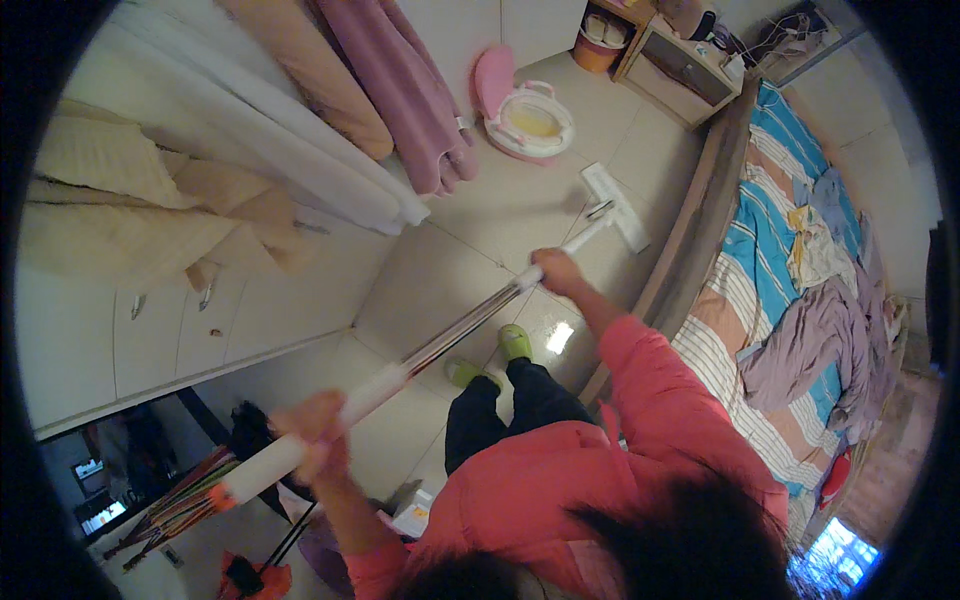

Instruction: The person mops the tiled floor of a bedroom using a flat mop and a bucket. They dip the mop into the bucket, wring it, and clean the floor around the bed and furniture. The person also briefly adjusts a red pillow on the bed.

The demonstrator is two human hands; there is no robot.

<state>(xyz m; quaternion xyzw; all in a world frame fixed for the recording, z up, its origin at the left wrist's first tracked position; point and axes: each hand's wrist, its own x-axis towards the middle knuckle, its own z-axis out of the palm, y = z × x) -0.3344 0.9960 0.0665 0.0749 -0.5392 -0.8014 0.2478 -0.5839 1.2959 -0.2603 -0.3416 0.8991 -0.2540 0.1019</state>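
Observation:
A flat mop with a metal and white pole (457,330) runs diagonally across the view. Its white rectangular head (615,208) lies on the tiled floor beside the bed frame. My right hand (559,271) grips the lower pole near the head. Around the white upper part of the pole, my left hand (319,435) is closed and somewhat blurred. The pole's upper end has an orange tip, at the lower left. Both arms wear pink-red sleeves, and green slippers (515,343) are on the feet below the pole.
A child's potty (529,124) with yellow liquid and a raised pink lid stands beyond the mop head. Towels (409,97) hang at upper left before white cabinets (150,330). The bed (757,300) with clothes lies right. A nightstand (679,71) and orange bin (596,56) stand at the back.

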